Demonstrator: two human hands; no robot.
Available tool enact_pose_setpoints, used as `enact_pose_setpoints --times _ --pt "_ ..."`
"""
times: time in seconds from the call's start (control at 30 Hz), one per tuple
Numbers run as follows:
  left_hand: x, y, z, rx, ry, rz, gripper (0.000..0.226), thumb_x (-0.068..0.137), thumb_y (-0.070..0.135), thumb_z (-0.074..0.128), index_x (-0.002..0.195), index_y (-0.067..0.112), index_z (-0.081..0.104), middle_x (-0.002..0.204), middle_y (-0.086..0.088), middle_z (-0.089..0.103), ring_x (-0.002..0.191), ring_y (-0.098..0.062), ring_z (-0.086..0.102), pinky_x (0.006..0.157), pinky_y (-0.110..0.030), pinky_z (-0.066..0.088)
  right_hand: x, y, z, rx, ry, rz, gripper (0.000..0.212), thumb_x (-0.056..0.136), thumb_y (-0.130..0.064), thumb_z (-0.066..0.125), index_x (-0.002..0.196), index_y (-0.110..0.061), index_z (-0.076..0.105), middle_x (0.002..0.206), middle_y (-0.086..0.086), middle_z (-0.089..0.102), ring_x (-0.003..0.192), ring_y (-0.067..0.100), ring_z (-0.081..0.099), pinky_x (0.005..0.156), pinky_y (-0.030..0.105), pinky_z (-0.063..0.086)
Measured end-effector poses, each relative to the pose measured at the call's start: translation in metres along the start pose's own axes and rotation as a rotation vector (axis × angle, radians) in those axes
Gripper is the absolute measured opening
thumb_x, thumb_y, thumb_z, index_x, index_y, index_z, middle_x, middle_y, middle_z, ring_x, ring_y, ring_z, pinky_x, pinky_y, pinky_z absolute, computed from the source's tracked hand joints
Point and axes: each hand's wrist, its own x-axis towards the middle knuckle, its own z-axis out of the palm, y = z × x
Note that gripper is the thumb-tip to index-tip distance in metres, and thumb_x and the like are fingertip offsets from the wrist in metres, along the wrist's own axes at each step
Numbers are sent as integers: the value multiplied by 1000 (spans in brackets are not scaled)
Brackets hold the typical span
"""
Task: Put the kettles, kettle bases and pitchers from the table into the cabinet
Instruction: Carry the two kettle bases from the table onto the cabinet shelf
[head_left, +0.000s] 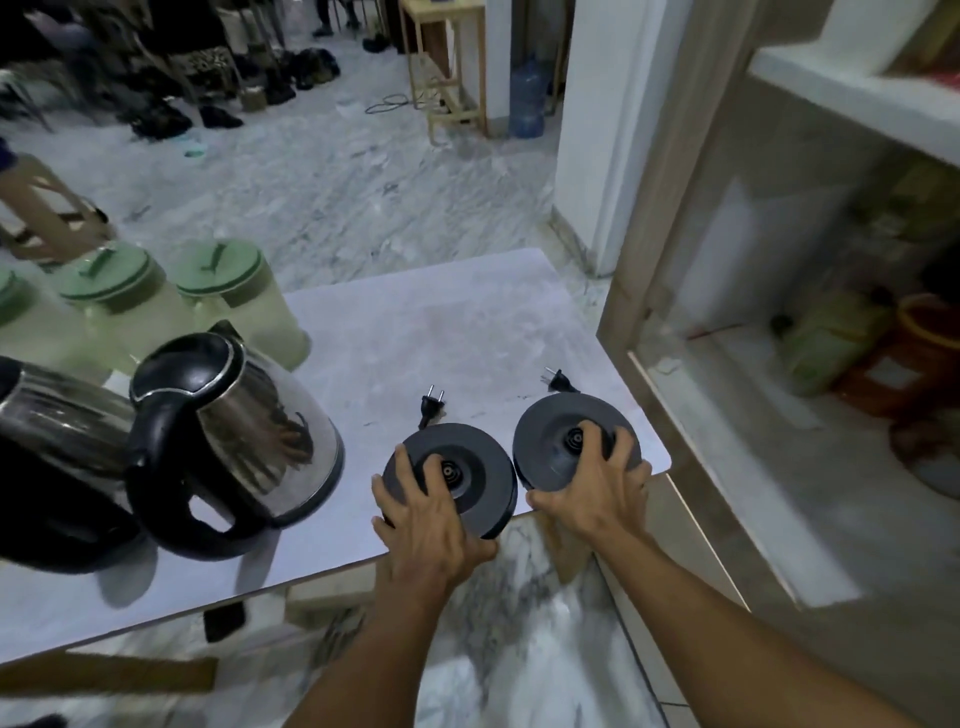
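Note:
Two round black kettle bases lie at the near right corner of the white table (415, 332). My left hand (423, 512) grips the left kettle base (483, 467), whose plug (432, 405) points away from me. My right hand (597, 480) grips the right kettle base (545, 436), its plug (558, 380) behind it. A steel kettle with a black handle (244, 436) stands to the left, and a second kettle (57, 452) is at the far left edge. Behind them stand green-lidded pitchers (244, 301) (124, 306). The open cabinet (779, 322) is on the right.
The cabinet's lower shelf holds a green bag (826, 338) and an orange tub (930, 332) at its far end. A wooden stool (447, 67) and a blue water jug (527, 98) stand across the marble floor. Shoes (218, 98) line the far wall.

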Motion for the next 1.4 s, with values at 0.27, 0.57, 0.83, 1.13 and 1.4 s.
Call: enact_pose_setpoints --times 0.27,0.57,0.83,1.13,1.4 --pt "0 20 -84 3 78 281 112 52 52 82 139 25 18 157 -6 -5 142 -45 3 105 -57 36 -52 -16 -67 93 209 125 102 65 -56 77 148 -34 21 160 8 6 137 50 20 106 50 40" --pt "-92 20 -215 -60 134 802 114 54 49 87 141 23 18 160 -9 -3 144 -48 -2 108 -62 31 -250 -56 -162 123 605 359 105 66 -52 82 149 -32 20 163 8 2 145 54 9 112 58 34" --pt "-223 51 -281 -121 49 1231 115 61 49 85 146 25 11 161 -8 -3 145 -48 -10 113 -65 22 -424 -46 -227 74 856 643 108 69 -58 78 153 -30 16 164 11 1 146 52 9 115 59 30" --pt "-357 127 -270 -136 -70 1547 117 60 49 86 147 27 11 161 -3 -1 146 -47 -7 113 -65 21 -533 29 -264 57 971 887 109 68 -59 78 152 -29 14 163 11 4 142 55 15 109 59 37" --pt "-414 254 -220 -62 -131 1611 125 50 55 88 144 25 12 155 -8 10 144 -47 2 113 -63 24 -530 154 -323 114 941 1017 109 64 -56 82 148 -30 18 158 12 11 136 50 24 104 54 40"
